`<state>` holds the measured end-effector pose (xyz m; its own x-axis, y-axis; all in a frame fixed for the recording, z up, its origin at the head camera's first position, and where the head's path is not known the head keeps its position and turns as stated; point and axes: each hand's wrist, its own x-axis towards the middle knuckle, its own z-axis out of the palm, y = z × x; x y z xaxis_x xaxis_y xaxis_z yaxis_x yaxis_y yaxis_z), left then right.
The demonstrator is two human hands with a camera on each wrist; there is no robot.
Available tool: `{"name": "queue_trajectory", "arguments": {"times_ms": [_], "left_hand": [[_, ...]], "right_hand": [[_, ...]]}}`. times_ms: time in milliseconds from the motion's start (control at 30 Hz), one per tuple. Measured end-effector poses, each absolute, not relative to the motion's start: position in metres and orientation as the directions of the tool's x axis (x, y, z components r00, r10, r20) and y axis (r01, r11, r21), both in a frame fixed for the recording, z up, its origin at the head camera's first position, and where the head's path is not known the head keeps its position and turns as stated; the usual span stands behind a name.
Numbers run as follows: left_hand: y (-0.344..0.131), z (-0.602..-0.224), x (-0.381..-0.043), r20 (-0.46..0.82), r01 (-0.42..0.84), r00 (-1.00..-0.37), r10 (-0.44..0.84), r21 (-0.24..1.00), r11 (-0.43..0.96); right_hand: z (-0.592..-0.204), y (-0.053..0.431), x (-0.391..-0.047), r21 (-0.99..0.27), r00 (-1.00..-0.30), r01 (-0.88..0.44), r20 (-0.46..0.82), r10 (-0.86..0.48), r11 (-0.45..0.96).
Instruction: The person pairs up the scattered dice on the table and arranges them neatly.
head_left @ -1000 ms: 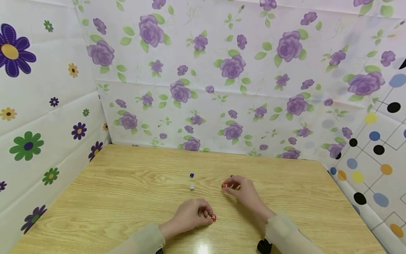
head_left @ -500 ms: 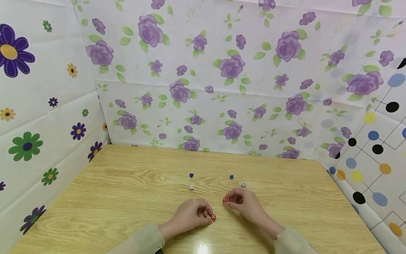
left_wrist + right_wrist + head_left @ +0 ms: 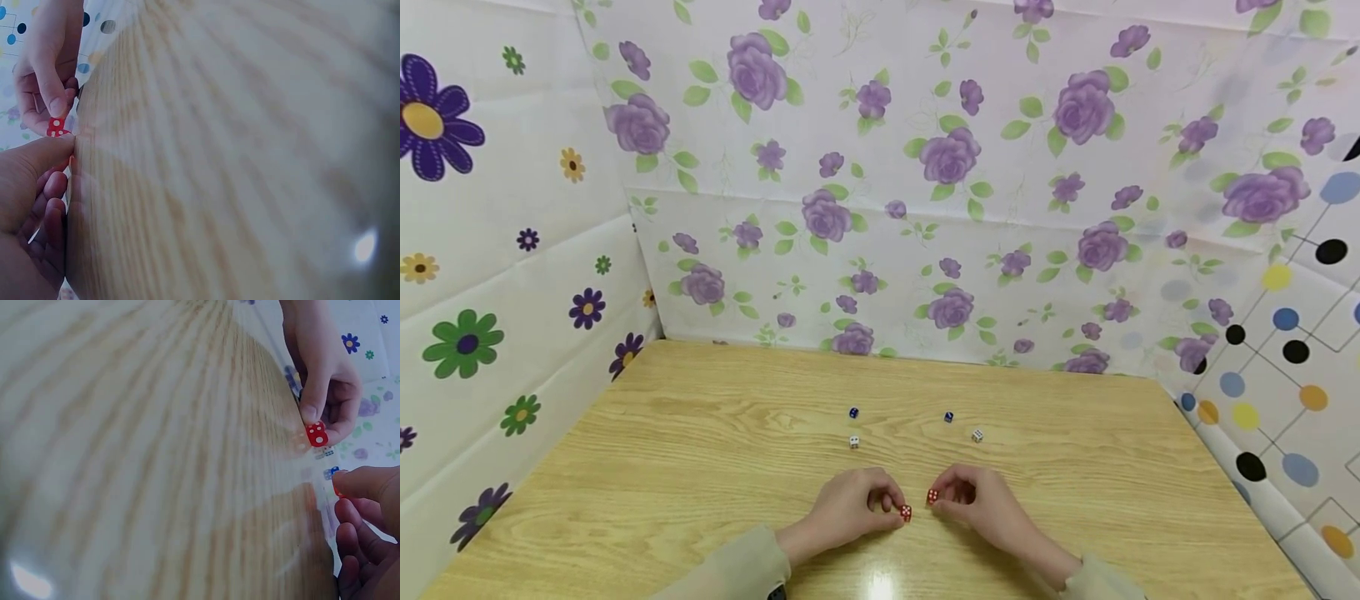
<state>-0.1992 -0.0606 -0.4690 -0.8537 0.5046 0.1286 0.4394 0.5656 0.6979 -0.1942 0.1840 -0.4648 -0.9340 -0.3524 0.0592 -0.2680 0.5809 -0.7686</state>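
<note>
My left hand (image 3: 856, 503) pinches a red die (image 3: 906, 513) with white pips between thumb and fingertip, low at the wooden table's surface. Just to its right, my right hand (image 3: 985, 505) pinches a second red die (image 3: 932, 496) in the same manner. A small gap separates the two red dice in the head view. In the right wrist view the left hand's red die (image 3: 317, 434) shows clearly, while the right thumb (image 3: 365, 482) covers most of its own die. The left wrist view has the right hand's red die (image 3: 56, 125) right beyond the left thumb.
Farther back on the wooden table (image 3: 715, 450) lie a blue die (image 3: 853, 412) and a white die (image 3: 854, 442) on the left. Another blue die (image 3: 949, 417) and a white die (image 3: 977, 435) lie on the right. Behind the table hangs a flowered cloth (image 3: 887, 250).
My right hand has come toward the near edge with its red die, uncovering the blue and white dice at the right. My left hand has stayed in place with its die.
</note>
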Motion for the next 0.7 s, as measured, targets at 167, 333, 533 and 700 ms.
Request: {"name": "queue_trajectory", "arguments": {"times_ms": [167, 333, 533, 700], "left_hand": [[-0.0609, -0.4700, -0.1993, 0.131, 0.439, -0.856, 0.500, 0.696, 0.569], [-0.0609, -0.4705, -0.1993, 0.133, 0.439, -0.858, 0.497, 0.693, 0.572], [-0.0614, -0.4698, -0.1989, 0.137, 0.442, -0.857, 0.497, 0.693, 0.569], [-0.0615, -0.4700, -0.1989, 0.137, 0.443, -0.855, 0.500, 0.694, 0.568]], "right_hand": [[-0.4676, 0.1825, -0.1929, -0.759, -0.927, -0.283, 0.060, -0.369, 0.586], [-0.4694, 0.1814, -0.1925, -0.755, -0.925, -0.298, 0.078, -0.371, 0.585], [-0.4687, 0.1815, -0.1902, -0.758, -0.921, -0.294, 0.063, -0.384, 0.582], [-0.4688, 0.1811, -0.1886, -0.761, -0.919, -0.292, 0.055, -0.391, 0.580]]}}
